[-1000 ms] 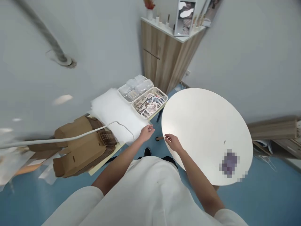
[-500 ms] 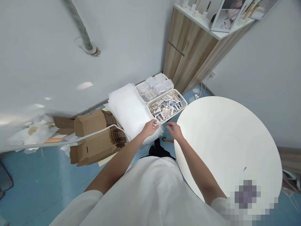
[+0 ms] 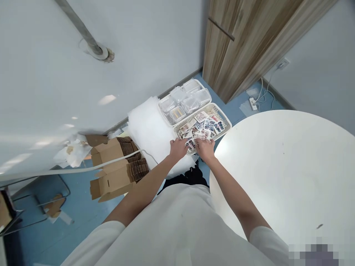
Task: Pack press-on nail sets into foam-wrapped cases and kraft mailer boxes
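Note:
A white perforated basket [image 3: 225, 125] holds a heap of small cards [image 3: 209, 125] with coloured nail-shaped pieces on them, which look like press-on nail sets. My left hand [image 3: 178, 148] is at the basket's near left corner, its fingers bent down by the rim, tips partly hidden. My right hand [image 3: 204, 148] reaches over the near edge, fingers apart and touching the cards. A dark-patterned nail card [image 3: 190, 144] lies between my two hands. I see nothing lifted in either hand.
Behind is a second basket with clear plastic boxes [image 3: 191, 104]. White sheets [image 3: 148, 127] are stacked at left, beside folded brown cartons [image 3: 116, 181] and a white cable [image 3: 111, 162]. A round white table [image 3: 277, 159] stands right; a wooden cabinet [image 3: 249, 40] is behind.
Both hands have moved forward from in front of the basket to its near edge and the cards. The view has tilted down and shifted, bringing the baskets closer.

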Demonstrator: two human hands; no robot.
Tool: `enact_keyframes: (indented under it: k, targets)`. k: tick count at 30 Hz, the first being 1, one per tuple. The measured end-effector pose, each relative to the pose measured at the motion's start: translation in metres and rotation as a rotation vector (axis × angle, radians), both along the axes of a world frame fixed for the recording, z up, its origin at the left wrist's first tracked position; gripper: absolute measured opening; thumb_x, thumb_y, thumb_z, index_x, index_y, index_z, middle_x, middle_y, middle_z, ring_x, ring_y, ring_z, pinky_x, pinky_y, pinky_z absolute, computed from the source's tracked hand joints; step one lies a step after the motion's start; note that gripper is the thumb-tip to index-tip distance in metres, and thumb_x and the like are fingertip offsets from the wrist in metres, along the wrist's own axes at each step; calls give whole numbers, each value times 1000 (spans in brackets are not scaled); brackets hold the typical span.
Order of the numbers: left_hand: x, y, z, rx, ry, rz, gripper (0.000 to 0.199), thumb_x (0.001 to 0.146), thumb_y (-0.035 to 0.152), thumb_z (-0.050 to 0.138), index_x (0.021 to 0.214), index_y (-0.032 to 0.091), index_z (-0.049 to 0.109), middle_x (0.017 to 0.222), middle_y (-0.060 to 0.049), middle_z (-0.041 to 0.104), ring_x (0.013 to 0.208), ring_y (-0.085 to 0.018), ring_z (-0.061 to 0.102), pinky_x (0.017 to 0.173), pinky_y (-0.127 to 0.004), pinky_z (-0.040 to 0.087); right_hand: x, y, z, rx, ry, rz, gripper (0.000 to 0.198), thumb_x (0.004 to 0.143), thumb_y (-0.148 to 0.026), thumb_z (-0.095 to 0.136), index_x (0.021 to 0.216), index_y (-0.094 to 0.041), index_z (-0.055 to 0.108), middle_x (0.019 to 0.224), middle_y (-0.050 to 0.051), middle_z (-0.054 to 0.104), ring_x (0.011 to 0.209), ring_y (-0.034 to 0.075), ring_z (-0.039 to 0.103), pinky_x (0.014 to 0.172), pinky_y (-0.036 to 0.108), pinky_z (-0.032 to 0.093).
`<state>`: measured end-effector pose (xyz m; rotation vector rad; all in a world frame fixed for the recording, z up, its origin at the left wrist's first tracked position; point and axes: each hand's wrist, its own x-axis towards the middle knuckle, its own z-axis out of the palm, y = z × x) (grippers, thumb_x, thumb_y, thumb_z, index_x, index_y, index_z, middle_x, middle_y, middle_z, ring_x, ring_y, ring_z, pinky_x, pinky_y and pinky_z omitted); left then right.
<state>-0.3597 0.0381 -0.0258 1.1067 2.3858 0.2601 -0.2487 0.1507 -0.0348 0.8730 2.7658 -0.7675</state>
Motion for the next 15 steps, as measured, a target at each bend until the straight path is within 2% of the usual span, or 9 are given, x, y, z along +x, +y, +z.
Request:
enact_keyframes:
  k: [3,8,15]
  targets:
    - [1,3,-7,-20,45,-19,28,79,26,50,106,23,56,89,-10,63,100,-29,48,86,-45,23,-11,0,-3,-7,-49,27,22,81,-22,49,101,-21,58,96,10,66,97,26,53,95,50,14]
    - [0,7,-14,-21,51,-7,25,76,18,51,99,23,57,87,-10,63,100,-28,46,90,-47,17,-22,-6,-9,-28,-77,12,30,81,-22,51,111,-22,53,106,11,62,97,25,53,93,48,17]
    - [-3,6,-16,104,-31,68,19,73,16,54,91,21,59,81,-7,64,98,-28,48,90,-48,16,-28,-3,-6,-125,-8,-22,34,86,-16,35,110,-24,58,106,9,59,100,24,53,90,45,26]
